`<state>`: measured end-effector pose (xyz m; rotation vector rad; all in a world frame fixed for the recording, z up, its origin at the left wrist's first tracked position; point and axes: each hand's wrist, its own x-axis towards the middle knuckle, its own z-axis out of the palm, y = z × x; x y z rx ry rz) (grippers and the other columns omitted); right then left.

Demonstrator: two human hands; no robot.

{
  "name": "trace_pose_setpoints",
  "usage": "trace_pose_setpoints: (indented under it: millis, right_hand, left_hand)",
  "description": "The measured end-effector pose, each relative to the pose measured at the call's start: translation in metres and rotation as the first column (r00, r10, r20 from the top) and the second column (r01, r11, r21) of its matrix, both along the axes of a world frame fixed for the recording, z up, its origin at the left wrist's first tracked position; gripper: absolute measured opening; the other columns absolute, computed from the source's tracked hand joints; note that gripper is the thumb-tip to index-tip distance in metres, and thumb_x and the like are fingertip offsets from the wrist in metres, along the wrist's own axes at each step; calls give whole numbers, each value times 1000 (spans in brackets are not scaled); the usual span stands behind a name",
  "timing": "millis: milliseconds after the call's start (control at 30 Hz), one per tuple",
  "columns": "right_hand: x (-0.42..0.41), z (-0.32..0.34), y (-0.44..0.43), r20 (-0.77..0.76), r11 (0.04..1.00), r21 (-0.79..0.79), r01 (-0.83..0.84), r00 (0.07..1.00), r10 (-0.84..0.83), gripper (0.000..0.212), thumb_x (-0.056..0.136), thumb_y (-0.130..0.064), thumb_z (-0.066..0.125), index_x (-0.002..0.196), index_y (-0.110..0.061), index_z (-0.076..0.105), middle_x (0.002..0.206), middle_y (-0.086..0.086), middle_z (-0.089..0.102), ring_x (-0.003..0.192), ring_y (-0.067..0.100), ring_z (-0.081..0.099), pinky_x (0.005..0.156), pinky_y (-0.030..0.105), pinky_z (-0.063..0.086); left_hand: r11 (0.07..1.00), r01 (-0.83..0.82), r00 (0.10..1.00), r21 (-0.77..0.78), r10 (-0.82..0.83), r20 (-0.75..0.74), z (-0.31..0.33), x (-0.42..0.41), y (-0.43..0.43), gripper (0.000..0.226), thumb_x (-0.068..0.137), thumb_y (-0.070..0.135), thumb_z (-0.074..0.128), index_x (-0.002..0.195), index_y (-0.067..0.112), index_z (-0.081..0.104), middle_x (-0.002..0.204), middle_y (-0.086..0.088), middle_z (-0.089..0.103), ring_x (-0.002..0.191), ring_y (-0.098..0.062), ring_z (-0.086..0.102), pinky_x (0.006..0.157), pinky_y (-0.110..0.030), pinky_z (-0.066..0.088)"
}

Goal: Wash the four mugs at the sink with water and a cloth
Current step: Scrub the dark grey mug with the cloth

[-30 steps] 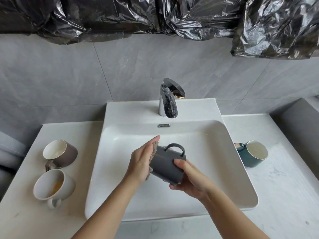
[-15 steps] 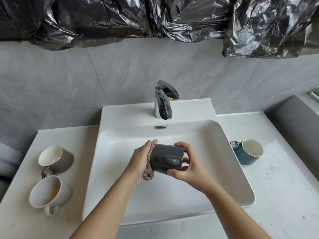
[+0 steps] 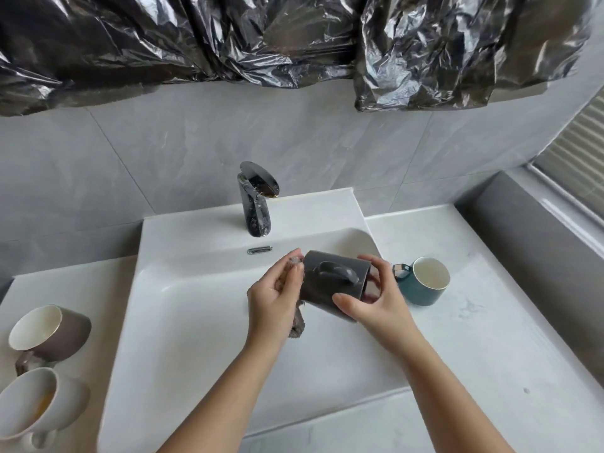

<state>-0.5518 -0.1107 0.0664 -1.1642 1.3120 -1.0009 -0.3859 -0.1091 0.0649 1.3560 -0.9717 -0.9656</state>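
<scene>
A dark grey mug (image 3: pixel 330 282) lies on its side above the white sink (image 3: pixel 183 322), handle facing up and mouth toward the right. My right hand (image 3: pixel 376 299) grips it around the rim end. My left hand (image 3: pixel 274 295) holds a grey-brown cloth (image 3: pixel 297 325) against the mug's base; a tail of cloth hangs below. A brown mug (image 3: pixel 55 331) and a white mug (image 3: pixel 36 400) with an orange stain inside lie tipped on the left counter. A teal mug (image 3: pixel 421 282) lies tipped on the right counter.
A chrome tap (image 3: pixel 255 204) stands at the back of the sink, with no water running. Black plastic sheeting (image 3: pixel 294 37) hangs across the grey tiled wall above. A grey ledge (image 3: pixel 529 243) and a window frame border the right counter.
The view swung right and closer. The grey mug has turned in my hands, its handle now up and toward me, and shifted right toward the teal mug. My left hand keeps the cloth at its base.
</scene>
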Motion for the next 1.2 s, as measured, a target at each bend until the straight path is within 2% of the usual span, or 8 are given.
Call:
trace_pose_setpoints:
  millis: [133,300,400,500,667,867,1067,1200]
  right_hand:
    - [-33,20,-8,-104,991,-96,98,989,-108,83,53,-39,83,125,-40,41,116,-19,57,96,-1,64,82,25,53]
    - [-80,34,-14,-330,949,-234,212,901,-283,83,62,-36,84,133,-38,40,126,-11,52,110,8,54,94,31,47]
    - [-103,36,-18,-468,950,-240,200,834,-294,84,71,-22,84,141,-31,39,131,-8,39,103,-3,40,91,23,36]
    - [-117,33,-19,-614,961,-218,171,741,-271,86,72,-30,80,144,-37,33,130,-8,36,108,11,46,84,28,41]
    - [-132,21,-18,-869,980,-33,197,479,-126,90,74,-43,69,150,-39,22,136,-4,36,118,25,43,71,33,41]
    - [-147,-7,-10,-914,960,158,230,402,54,86,76,-42,66,148,-38,19,129,0,36,112,28,43,68,31,39]
    - [-137,-42,-8,-889,936,261,235,438,138,74,76,-40,65,141,-33,29,120,-1,37,108,28,45,70,32,39]
    - [-134,-61,-5,-895,932,265,248,423,142,81,79,-40,66,146,-25,24,129,1,38,113,30,45,74,32,39]
  left_hand:
    - [999,39,997,30,-37,-67,7,-31,-9,22,93,6,60,111,14,68,91,7,71,76,-2,65,70,-11,51]
    - [993,57,989,107,-42,-145,-5,-55,-14,12,93,3,59,101,7,68,81,-8,66,68,-12,61,56,-12,50]
    - [988,47,997,145,-38,-62,-18,-54,-19,13,92,10,62,102,10,70,90,-2,72,79,-4,69,65,-11,51]
    - [982,58,997,179,-65,32,-29,-53,-24,10,92,18,65,94,25,71,94,0,75,93,-20,71,87,-35,56]
    - [974,47,999,223,-49,6,-37,-54,-24,19,77,45,68,88,29,73,94,0,75,91,-29,71,89,-53,54]
    - [967,4,1000,257,1,-16,-46,-52,-18,5,89,24,67,88,25,72,91,-3,75,92,-32,71,90,-56,53]
    - [970,33,999,243,-42,32,-42,-58,-11,15,79,40,64,87,30,71,91,3,75,92,-22,71,92,-51,53]
    - [977,39,998,211,-49,42,-43,-55,-9,16,79,44,67,89,31,71,93,3,75,95,-21,70,93,-50,52]
